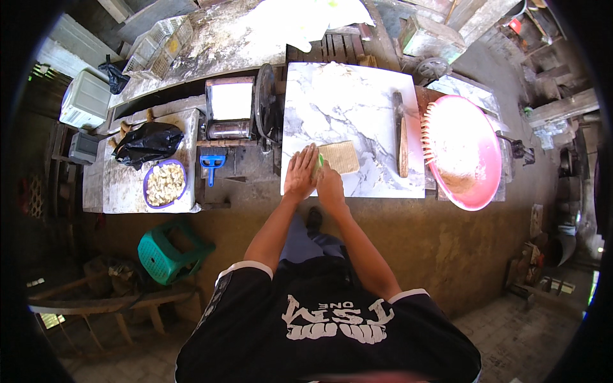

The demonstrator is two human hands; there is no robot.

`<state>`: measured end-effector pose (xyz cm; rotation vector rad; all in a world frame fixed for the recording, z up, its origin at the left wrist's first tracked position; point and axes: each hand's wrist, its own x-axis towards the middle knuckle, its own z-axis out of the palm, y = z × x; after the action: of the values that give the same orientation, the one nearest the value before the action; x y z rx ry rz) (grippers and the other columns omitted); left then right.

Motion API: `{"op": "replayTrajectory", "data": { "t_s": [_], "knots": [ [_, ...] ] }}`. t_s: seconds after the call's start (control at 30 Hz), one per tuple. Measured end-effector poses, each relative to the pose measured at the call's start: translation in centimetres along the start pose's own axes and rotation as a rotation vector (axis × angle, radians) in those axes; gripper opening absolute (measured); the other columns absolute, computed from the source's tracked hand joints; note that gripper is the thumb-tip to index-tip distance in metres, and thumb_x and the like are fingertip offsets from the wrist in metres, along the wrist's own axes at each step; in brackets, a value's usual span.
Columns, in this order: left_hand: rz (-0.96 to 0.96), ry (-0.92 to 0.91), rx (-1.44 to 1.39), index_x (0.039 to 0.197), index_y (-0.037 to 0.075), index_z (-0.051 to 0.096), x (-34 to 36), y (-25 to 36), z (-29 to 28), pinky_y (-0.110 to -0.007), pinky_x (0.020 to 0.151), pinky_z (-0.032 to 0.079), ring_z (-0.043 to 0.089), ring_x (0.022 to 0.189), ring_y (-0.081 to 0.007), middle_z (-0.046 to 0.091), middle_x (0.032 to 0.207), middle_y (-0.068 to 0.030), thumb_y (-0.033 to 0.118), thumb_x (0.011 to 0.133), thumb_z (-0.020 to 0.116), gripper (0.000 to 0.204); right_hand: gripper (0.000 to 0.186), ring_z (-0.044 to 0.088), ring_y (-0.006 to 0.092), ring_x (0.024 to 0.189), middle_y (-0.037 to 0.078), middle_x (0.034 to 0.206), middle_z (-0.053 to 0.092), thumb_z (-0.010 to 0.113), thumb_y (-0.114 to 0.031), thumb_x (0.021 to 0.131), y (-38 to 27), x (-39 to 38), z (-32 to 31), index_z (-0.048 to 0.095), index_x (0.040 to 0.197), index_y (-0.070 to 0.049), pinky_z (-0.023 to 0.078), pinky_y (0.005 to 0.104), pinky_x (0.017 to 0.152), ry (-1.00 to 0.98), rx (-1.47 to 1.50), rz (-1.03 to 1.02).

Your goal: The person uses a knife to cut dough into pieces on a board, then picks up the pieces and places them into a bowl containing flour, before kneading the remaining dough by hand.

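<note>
On a white marble-patterned board (pixel 377 182) lies a flat tan block (pixel 340 157) with fine parallel lines across its top. My left hand (pixel 301 171) rests flat at the block's left end, fingers stretched out and close together. Right beside it, my right hand (pixel 329 186) is closed around a small green-handled tool (pixel 321 160) at the block's near left edge. The tool's blade or tip is too small and hidden to make out. A long wooden bar (pixel 403 143) with a dark upper end lies on the board further right.
A pink basin (pixel 490 182) holding pale brown powder stands right, stick-like pieces along its rim. Left are a roller machine (pixel 230 131) with a wheel, a blue scoop-like tool (pixel 212 165), a purple-rimmed bowl (pixel 147 191) of pale pieces, a black bag (pixel 148 142) and a green stool (pixel 159 255).
</note>
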<state>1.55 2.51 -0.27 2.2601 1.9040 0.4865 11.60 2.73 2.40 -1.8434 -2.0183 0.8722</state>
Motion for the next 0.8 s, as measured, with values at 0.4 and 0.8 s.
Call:
{"op": "replayTrajectory", "data": {
  "t_s": [0.4, 0.8],
  "knots": [
    [-0.021, -0.029, -0.05, 0.129, 0.006, 0.021, 0.0, -0.2, -0.3, -0.036, 0.101, 0.016, 0.021, 0.123, -0.0217, 0.019, 0.135, -0.0066, 0.028, 0.081, 0.042, 0.057, 0.036, 0.054, 0.0398, 0.075, 0.025, 0.081, 0.052, 0.04, -0.015, 0.083, -0.8, -0.9, -0.3, 0.036, 0.115, 0.001, 0.044, 0.0448, 0.065, 0.066, -0.027, -0.051],
    [-0.002, 0.046, -0.064, 0.126, 0.006, 0.027, 0.6, -0.9, 0.6, -0.037, 0.1, 0.018, 0.024, 0.121, -0.0224, 0.023, 0.134, -0.0066, 0.029, 0.081, 0.041, 0.053, 0.038, 0.053, 0.0385, 0.076, 0.025, 0.08, 0.053, 0.043, -0.009, 0.079, -0.3, -1.4, -0.8, 0.037, 0.113, 0.005, 0.042, 0.0448, 0.067, 0.031, 0.025, -0.081]
  ]
}}
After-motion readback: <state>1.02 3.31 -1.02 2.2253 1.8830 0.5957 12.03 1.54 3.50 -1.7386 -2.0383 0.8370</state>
